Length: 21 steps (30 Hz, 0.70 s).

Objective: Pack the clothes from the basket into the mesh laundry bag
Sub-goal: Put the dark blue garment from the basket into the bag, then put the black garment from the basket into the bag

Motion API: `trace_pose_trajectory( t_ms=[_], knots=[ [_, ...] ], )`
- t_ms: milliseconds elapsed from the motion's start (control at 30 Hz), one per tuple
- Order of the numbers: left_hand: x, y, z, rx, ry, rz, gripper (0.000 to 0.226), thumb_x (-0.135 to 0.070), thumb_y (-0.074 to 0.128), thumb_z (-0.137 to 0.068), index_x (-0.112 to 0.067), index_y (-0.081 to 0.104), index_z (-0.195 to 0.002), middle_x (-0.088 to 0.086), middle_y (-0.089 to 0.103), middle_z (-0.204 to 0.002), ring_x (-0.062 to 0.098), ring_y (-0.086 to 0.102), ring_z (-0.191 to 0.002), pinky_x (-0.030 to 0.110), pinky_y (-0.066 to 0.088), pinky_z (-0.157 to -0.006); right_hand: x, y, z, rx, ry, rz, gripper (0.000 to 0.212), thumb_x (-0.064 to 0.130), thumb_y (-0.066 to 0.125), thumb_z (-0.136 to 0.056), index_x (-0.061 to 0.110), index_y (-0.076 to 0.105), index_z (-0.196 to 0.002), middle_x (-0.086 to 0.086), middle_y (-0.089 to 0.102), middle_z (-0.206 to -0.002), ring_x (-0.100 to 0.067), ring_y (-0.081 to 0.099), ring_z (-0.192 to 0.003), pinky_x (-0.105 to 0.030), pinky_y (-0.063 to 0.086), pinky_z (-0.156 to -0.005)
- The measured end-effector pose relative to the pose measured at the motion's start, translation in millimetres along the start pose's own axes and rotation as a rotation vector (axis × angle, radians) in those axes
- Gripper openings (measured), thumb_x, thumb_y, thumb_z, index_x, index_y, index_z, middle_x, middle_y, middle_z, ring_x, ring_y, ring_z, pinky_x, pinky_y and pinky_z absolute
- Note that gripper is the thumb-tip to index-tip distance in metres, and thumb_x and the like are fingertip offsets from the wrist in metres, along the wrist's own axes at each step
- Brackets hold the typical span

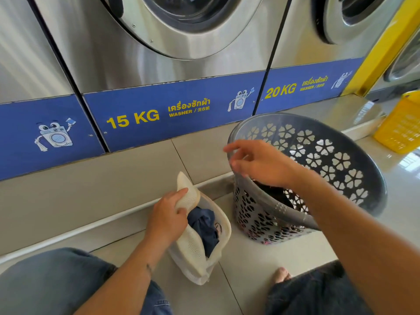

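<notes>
Knees (pixel 56 280) frame the mesh laundry bag (pixel 195 248) on the floor. Left hand (pixel 168 214) pinches its rim to keep the mouth open; dark clothes (pixel 204 226) lie inside. Right hand (pixel 259 162), loose and empty, hovers over the tilted basket (pixel 354 178) to the right.

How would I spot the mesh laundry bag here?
Find the washer marked 15 KG. On the floor below it, left of the grey basket, sits the mesh laundry bag, held open by the left hand. It alone is soft and cream-white, with dark blue clothes inside.

The middle washer's blue panel (pixel 172 112) reads "15 KG WASHER", its neighbour's (pixel 304 87) apparently "20 KG WASHER".
</notes>
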<state>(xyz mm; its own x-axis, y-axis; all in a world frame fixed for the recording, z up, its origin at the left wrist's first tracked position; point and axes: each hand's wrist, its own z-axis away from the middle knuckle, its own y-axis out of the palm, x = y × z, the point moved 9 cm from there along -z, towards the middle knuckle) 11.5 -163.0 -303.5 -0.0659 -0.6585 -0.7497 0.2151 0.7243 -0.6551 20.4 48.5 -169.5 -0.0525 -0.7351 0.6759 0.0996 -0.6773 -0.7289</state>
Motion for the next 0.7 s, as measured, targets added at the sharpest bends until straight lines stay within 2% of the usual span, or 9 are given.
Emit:
trace_pose_trajectory(
  t_ms=[67, 133, 200, 267, 467, 600, 700],
  knots=[
    [-1, 4, -2, 0.008, -0.011, -0.007, 0.051, -0.011, 0.055, -0.091, -0.026, 0.052, -0.139, 0.0, 0.051, -0.141, 0.022, 0.048, -0.126, 0.033, 0.042, -0.1, -30, -30, -6, -0.088, 0.049, 0.076, 0.038, 0.01, 0.058, -0.095, 0.029, 0.061, -0.129, 0.006, 0.069, -0.101, -0.013, 0.068, -0.09, -0.028, 0.054, -0.078],
    [-3, 8, -6, 0.004, -0.032, -0.018, 0.051, -0.013, 0.056, -0.091, -0.027, 0.05, -0.14, 0.0, 0.049, -0.142, 0.024, 0.048, -0.126, 0.037, 0.042, -0.101, -71, -39, -12, -0.091, 0.116, 0.189, 0.045, 0.015, 0.062, -0.094, 0.029, 0.056, -0.136, -0.002, 0.065, -0.122, -0.022, 0.065, -0.108, -0.036, 0.054, -0.09],
    [-6, 10, -11, -0.01, -0.052, -0.001, 0.051, -0.013, 0.057, -0.091, -0.027, 0.05, -0.14, 0.001, 0.049, -0.141, 0.025, 0.048, -0.125, 0.04, 0.044, -0.102, -109, -26, -16, 0.022, 0.175, 0.356, 0.06, 0.022, 0.066, -0.093, 0.026, 0.044, -0.149, -0.008, 0.052, -0.147, -0.029, 0.051, -0.133, -0.041, 0.042, -0.109],
    [-11, 14, -17, -0.016, -0.063, 0.028, 0.051, -0.012, 0.057, -0.091, -0.027, 0.051, -0.14, 0.001, 0.05, -0.141, 0.026, 0.048, -0.125, 0.041, 0.044, -0.102, -146, -3, -19, 0.172, 0.24, 0.482, 0.071, 0.028, 0.066, -0.093, 0.025, 0.033, -0.156, -0.01, 0.04, -0.157, -0.031, 0.04, -0.142, -0.041, 0.036, -0.114],
    [-24, 17, -41, -0.023, -0.103, 0.037, 0.051, -0.007, 0.059, -0.09, -0.024, 0.054, -0.138, 0.005, 0.05, -0.144, 0.028, 0.046, -0.13, 0.037, 0.039, -0.104, -216, 30, -42, 0.417, 0.327, 0.795, 0.084, 0.039, 0.063, -0.091, 0.029, 0.016, -0.16, -0.01, 0.036, -0.159, -0.037, 0.037, -0.142, -0.048, 0.04, -0.113],
    [-33, 28, -53, -0.01, -0.115, 0.022, 0.052, -0.014, 0.063, -0.09, -0.028, 0.052, -0.139, 0.0, 0.049, -0.145, 0.024, 0.046, -0.131, 0.034, 0.04, -0.101, -253, 47, -72, 0.502, 0.367, 0.853, 0.09, 0.046, 0.063, -0.089, 0.029, 0.012, -0.162, -0.012, 0.034, -0.16, -0.039, 0.036, -0.143, -0.051, 0.04, -0.112],
    [-37, 40, -63, 0.021, -0.111, 0.009, 0.053, -0.019, 0.063, -0.09, -0.034, 0.049, -0.14, -0.006, 0.048, -0.143, 0.019, 0.046, -0.13, 0.03, 0.04, -0.097, -277, 68, -94, 0.571, 0.403, 0.85, 0.102, 0.054, 0.067, -0.081, 0.03, 0.01, -0.162, -0.012, 0.038, -0.157, -0.038, 0.042, -0.14, -0.046, 0.044, -0.109]
  ],
)
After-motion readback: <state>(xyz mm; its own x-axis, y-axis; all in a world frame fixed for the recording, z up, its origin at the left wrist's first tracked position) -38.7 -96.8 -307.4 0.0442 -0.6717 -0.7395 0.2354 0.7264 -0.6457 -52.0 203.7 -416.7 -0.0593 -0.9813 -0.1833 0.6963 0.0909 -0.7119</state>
